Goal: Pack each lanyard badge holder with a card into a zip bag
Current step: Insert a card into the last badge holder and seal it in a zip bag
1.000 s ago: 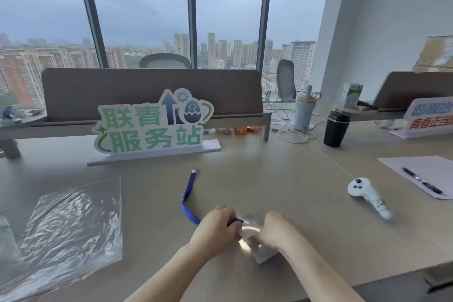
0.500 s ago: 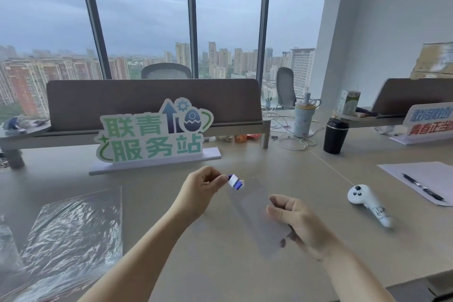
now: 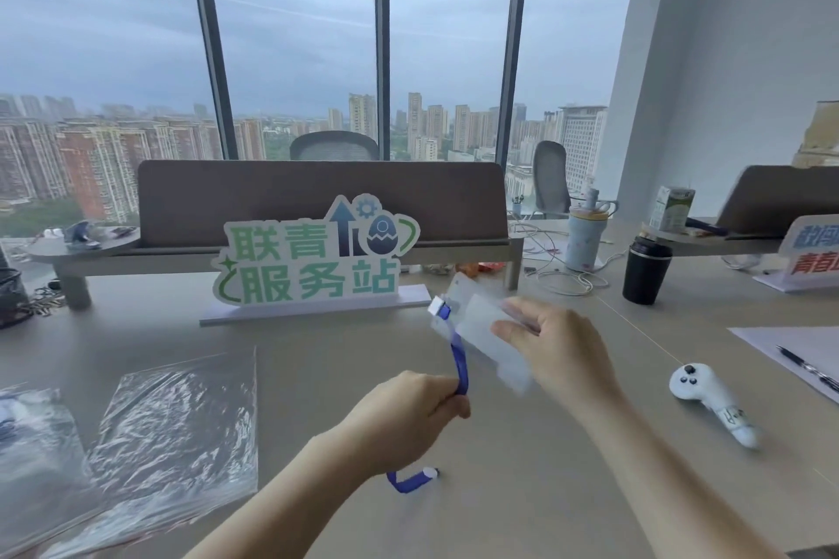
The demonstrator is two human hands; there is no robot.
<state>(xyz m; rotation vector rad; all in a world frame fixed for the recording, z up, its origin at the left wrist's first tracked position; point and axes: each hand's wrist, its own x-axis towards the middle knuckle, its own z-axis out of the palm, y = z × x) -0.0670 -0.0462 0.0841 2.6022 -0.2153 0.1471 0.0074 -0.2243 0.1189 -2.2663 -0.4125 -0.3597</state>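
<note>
My right hand [image 3: 560, 347] holds a clear badge holder [image 3: 483, 334] with a pale card inside, raised above the desk and tilted. A blue lanyard [image 3: 459, 365] runs from the holder's white clip down into my left hand [image 3: 408, 415], which is closed around the strap. The strap's loose end [image 3: 411, 480] curls out below my left wrist. Clear zip bags [image 3: 172, 436] lie flat on the desk at the left, apart from both hands.
A green and white sign [image 3: 313, 261] stands behind my hands. A white controller [image 3: 708, 399] lies to the right, with paper and a pen [image 3: 806, 365] beyond it. A black cup [image 3: 645, 270], a pale bottle [image 3: 585, 236] and cables sit at the back right.
The holder was lifted from the desk and now sits higher, tilted in my right hand. My left hand slid from the clip down the strap and dropped lower.
</note>
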